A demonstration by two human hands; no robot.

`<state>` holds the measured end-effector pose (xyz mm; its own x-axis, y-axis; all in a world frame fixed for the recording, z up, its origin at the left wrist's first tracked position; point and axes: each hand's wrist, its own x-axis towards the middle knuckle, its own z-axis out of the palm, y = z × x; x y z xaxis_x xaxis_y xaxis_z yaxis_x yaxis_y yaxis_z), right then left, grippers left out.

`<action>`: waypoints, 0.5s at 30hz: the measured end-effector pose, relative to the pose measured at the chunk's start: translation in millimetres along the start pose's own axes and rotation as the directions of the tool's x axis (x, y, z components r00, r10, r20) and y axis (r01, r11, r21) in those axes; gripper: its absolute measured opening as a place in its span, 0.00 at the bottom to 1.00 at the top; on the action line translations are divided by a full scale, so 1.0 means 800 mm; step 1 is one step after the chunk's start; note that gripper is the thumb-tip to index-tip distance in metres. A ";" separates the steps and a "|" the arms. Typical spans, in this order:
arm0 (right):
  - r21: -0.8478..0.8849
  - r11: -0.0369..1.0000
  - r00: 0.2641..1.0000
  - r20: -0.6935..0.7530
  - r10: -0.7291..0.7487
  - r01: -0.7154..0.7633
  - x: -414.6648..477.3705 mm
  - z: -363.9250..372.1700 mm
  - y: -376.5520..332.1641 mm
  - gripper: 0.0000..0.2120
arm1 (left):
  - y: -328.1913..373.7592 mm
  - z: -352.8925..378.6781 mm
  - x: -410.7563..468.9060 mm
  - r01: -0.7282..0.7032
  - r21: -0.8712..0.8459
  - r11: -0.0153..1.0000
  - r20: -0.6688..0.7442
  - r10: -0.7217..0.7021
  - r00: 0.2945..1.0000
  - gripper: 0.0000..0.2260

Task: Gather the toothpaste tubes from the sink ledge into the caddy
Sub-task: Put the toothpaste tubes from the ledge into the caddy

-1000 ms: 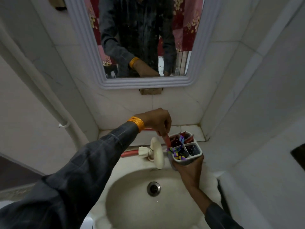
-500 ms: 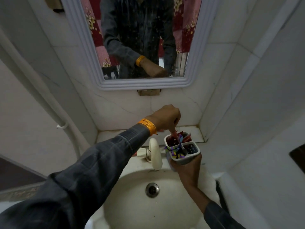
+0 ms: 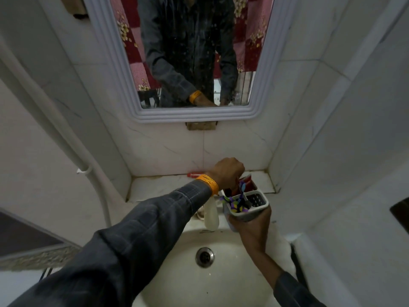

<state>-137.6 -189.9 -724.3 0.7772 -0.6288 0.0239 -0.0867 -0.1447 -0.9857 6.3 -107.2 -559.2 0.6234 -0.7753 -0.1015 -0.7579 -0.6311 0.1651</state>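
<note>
Nearest the camera lies one round cream ceramic basin [image 3: 177,282] with a single metal drain [image 3: 205,257] at its middle. Over its far right rim the right hand [image 3: 251,229] is wrapped around the lower body of one grey plastic caddy with four compartments [image 3: 261,206], holding it up and tilted toward the camera. The near-left compartment holds purple and yellow items, too small to name; the near-right one shows only its slotted floor. The two far compartments hold red toothpaste tubes [image 3: 247,181]; their count cannot be told, since the left hand [image 3: 228,173] covers part of them. That hand, with an orange band on the wrist, is curled with its fingers pressed together, pointing down into the far-left compartment; whether they pinch a tube cannot be seen. One white plastic tap spout [image 3: 211,212] shows under the left forearm.

Beyond, one red tube [image 3: 195,174] lies flat on the white marble ledge [image 3: 159,186], against the back wall and left of the caddy. The ledge sits in a narrow tiled alcove, closed by walls on both sides, with bare room at its left. Above hangs one grey-framed mirror [image 3: 192,115].
</note>
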 end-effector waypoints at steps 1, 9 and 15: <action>-0.007 1.000 1.000 -0.001 0.000 0.000 -0.001 0.001 0.000 0.55 | -0.004 0.003 0.002 0.003 -0.023 1.000 -0.007 -0.003 1.000 0.10; -0.054 0.999 0.998 -0.060 -0.001 -0.002 -0.008 0.005 0.001 0.54 | -0.027 0.005 -0.007 0.003 -0.147 0.989 -0.041 -0.009 0.999 0.06; -0.066 0.998 0.998 -0.057 0.007 -0.011 -0.005 0.006 0.002 0.56 | -0.016 0.009 -0.007 0.047 0.043 0.998 -0.034 -0.046 0.998 0.11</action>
<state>-138.3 -183.9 -726.4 0.7401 -0.6720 0.0264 -0.1362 -0.1881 -0.9727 11.1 -95.1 -567.9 0.6635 -0.7443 -0.0757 -0.7352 -0.6675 0.1182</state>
